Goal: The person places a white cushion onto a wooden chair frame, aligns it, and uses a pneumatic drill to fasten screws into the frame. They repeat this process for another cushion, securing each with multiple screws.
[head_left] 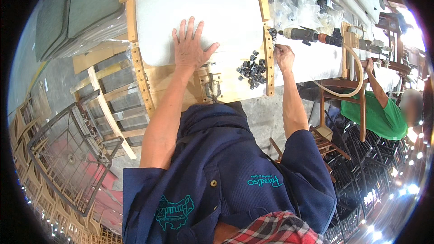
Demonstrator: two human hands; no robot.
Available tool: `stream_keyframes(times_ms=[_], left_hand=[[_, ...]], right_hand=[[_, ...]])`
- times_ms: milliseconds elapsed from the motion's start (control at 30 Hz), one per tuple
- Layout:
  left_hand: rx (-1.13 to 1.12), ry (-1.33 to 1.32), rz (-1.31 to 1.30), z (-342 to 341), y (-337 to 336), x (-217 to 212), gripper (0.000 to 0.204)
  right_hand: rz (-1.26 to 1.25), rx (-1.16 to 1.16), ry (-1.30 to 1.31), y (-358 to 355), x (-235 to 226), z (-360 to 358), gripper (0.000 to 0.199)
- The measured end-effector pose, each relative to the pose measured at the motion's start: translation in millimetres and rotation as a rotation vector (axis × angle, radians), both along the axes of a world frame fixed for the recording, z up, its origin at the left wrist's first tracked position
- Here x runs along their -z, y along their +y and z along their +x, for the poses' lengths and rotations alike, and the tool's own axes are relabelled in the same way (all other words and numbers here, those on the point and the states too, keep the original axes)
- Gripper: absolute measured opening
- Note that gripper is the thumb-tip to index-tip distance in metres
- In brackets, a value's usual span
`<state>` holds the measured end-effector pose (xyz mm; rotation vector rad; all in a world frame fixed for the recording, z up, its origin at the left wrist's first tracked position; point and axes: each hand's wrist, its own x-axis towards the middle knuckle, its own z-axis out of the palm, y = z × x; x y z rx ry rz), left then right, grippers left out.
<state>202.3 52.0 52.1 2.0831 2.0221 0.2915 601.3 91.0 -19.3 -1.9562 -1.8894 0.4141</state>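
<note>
A pale, flat padded panel (226, 13) lies inside a wooden frame (270, 63) whose rails have rows of holes. My left hand (189, 53) rests flat on the panel's near part, fingers spread and thumb out to the right. Just outside the frame's right rail is my right hand (285, 58), its fingers drawn together; whatever they may hold is too small to make out. A power screwdriver (302, 35) lies beyond that hand, its tip toward the rail. Small black plastic pieces (252, 71) are heaped on the board by the right rail.
A metal toggle clamp (212, 85) sits at the board's near edge. Grey panels (92, 7) are stacked at far left, above wooden slats (108, 104) and a wire rack (68, 158). Clear plastic bags (294, 2) lie far right. A person in green (377, 113) is among chairs at right.
</note>
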Motion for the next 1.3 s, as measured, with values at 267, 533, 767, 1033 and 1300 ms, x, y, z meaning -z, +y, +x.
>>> stream_keyframes(times_ms=[267, 533, 767, 1033, 1300], left_hand=[[0.004, 0.011, 0.015, 0.2, 0.5, 2.7, 0.093], [-0.004, -0.006, -0.014, -0.9, 0.7, -2.3, 0.092], [-0.022, 0.032, -0.031, 0.8, 0.8, 4.8, 0.095], [-0.013, 0.058, -0.079, 3.5, 1.6, -7.9, 0.093], [-0.002, -0.012, -0.032, -0.3, 0.0, -7.6, 0.092]], right_hand=[[-0.023, 0.075, 0.092, -5.9, 3.7, 0.8, 0.037], [-0.022, 0.085, 0.144, -3.4, 8.0, -7.8, 0.035], [0.063, 0.112, 0.042, 3.4, 16.3, -17.9, 0.021], [-0.013, 0.308, 0.266, -0.8, 1.3, -22.9, 0.022], [-0.123, 0.283, 0.129, -2.7, 20.4, 8.3, 0.03]])
